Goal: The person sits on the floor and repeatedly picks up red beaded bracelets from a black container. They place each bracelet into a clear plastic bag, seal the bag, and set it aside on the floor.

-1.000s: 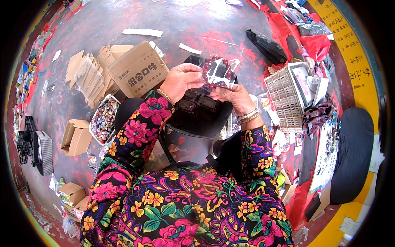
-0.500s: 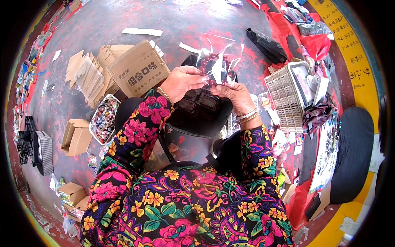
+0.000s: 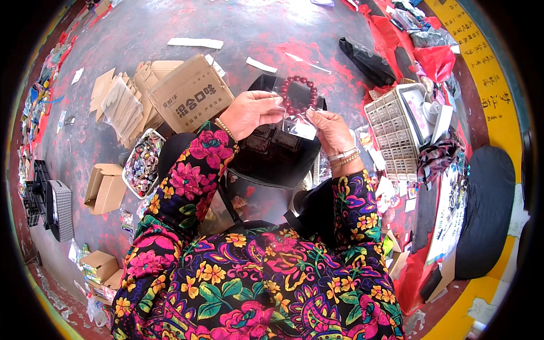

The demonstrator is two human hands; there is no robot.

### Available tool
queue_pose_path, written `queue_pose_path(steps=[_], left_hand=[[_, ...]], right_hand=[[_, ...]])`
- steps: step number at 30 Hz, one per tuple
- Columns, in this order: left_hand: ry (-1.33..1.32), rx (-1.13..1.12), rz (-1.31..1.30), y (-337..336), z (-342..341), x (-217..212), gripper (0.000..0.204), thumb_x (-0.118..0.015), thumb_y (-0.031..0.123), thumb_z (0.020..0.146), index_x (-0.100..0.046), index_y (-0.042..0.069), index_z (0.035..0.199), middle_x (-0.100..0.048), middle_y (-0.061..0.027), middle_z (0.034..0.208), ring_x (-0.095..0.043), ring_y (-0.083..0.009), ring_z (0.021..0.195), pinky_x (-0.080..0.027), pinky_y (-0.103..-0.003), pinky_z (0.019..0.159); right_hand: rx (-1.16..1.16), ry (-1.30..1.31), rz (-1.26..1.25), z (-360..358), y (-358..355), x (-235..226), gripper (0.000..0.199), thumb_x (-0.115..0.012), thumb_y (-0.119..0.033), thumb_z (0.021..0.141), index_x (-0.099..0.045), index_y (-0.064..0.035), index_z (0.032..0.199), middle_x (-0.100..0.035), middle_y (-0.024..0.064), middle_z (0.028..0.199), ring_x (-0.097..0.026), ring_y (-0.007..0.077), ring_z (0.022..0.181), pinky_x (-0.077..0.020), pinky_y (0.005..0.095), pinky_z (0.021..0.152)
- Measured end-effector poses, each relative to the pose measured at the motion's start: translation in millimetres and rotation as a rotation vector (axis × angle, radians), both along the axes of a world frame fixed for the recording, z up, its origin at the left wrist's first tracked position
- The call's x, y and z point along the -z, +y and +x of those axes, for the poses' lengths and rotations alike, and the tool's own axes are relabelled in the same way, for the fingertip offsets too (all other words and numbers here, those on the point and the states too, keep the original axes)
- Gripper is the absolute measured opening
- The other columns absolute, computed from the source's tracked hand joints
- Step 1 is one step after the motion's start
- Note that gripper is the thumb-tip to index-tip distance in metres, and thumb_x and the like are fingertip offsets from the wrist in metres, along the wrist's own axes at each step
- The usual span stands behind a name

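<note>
A brown carton [image 3: 191,97] is lying on the floor beside flattened cardboard [image 3: 120,105]. A tray of trinkets [image 3: 141,164] is sitting below it. A white crate [image 3: 390,135] is standing at right, near a black bag [image 3: 367,60] and red cloth [image 3: 435,59].

Bead bracelet [image 3: 297,93]: dark red round beads strung in a closed ring, sitting flat inside a clear plastic sleeve [image 3: 300,122]. Ring faces the camera, roughly upright, its centre open and dark. Sleeve is transparent, glossy, slightly crinkled, with a pale lower corner catching light. I hold the sleeve up in front of me, my left hand [image 3: 249,113] pinching its left edge and my right hand [image 3: 330,131] its lower right edge. It hangs above the black tray [image 3: 272,156] on my lap.
</note>
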State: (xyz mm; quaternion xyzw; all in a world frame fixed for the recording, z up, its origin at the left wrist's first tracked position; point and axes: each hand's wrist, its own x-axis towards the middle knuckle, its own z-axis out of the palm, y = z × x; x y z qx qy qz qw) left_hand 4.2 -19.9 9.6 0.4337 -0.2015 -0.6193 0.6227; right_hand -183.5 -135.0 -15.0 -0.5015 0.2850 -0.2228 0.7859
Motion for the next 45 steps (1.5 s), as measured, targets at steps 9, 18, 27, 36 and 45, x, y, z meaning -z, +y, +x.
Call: queue_pose_path(steps=[9, 18, 27, 36, 45], left_hand=[[-0.174, 0.134, 0.155, 1.9, 3.8, 2.6, 0.023, -0.055, 0.026, 0.089, -0.059, 0.003, 0.087, -0.064, -0.0091, 0.083, -0.064, -0.0163, 0.074, -0.049, -0.023, 0.063], [-0.19, 0.083, 0.158, 0.3, 6.6, 3.9, 0.022, -0.053, 0.026, 0.089, -0.058, 0.005, 0.087, -0.065, -0.0084, 0.084, -0.061, -0.014, 0.073, -0.038, -0.023, 0.053], [-0.164, 0.021, 0.094, 3.1, 7.0, -0.6, 0.023, -0.053, 0.027, 0.088, -0.06, 0.005, 0.091, -0.064, -0.0054, 0.088, -0.058, -0.0133, 0.077, -0.038, -0.023, 0.057], [0.01, 0.044, -0.185, -0.2, 3.9, 2.8, 0.028, -0.048, 0.027, 0.092, -0.059, 0.003, 0.096, -0.06, -0.0171, 0.105, -0.057, -0.0224, 0.1, -0.045, -0.032, 0.084], [0.249, 0.004, -0.21, -0.7, 2.9, 3.6, 0.029, -0.05, 0.023, 0.092, -0.053, 0.003, 0.113, -0.056, -0.0142, 0.114, -0.055, -0.0237, 0.107, -0.04, -0.039, 0.096]], right_hand=[[-0.052, 0.208, 0.015, 3.0, 4.3, -9.1, 0.032, -0.057, -0.027, 0.088, -0.062, 0.0, 0.073, -0.063, 0.0102, 0.065, -0.059, 0.0164, 0.054, -0.0477, 0.0261, 0.054], [-0.022, 0.201, 0.032, 2.5, 2.3, -7.3, 0.037, -0.055, -0.031, 0.089, -0.061, 0.0014, 0.072, -0.061, 0.0091, 0.06, -0.058, 0.0159, 0.051, -0.0486, 0.0244, 0.053], [-0.143, 0.081, -0.017, 0.3, 7.7, -12.4, 0.039, -0.053, -0.031, 0.09, -0.064, 0.0033, 0.077, -0.065, 0.011, 0.07, -0.062, 0.0152, 0.063, -0.0479, 0.0231, 0.061], [0.017, -0.014, -0.536, -4.3, 10.7, -31.3, 0.03, -0.06, -0.02, 0.085, -0.063, -0.0032, 0.06, -0.062, 0.0028, 0.072, -0.052, 0.0161, 0.103, -0.0391, 0.0285, 0.083], [-0.178, -0.078, -0.686, 1.1, 20.1, -36.1, 0.026, -0.062, -0.017, 0.084, -0.064, 0.0012, 0.066, -0.062, 0.0119, 0.103, -0.05, 0.0184, 0.109, -0.0404, 0.0295, 0.082]])
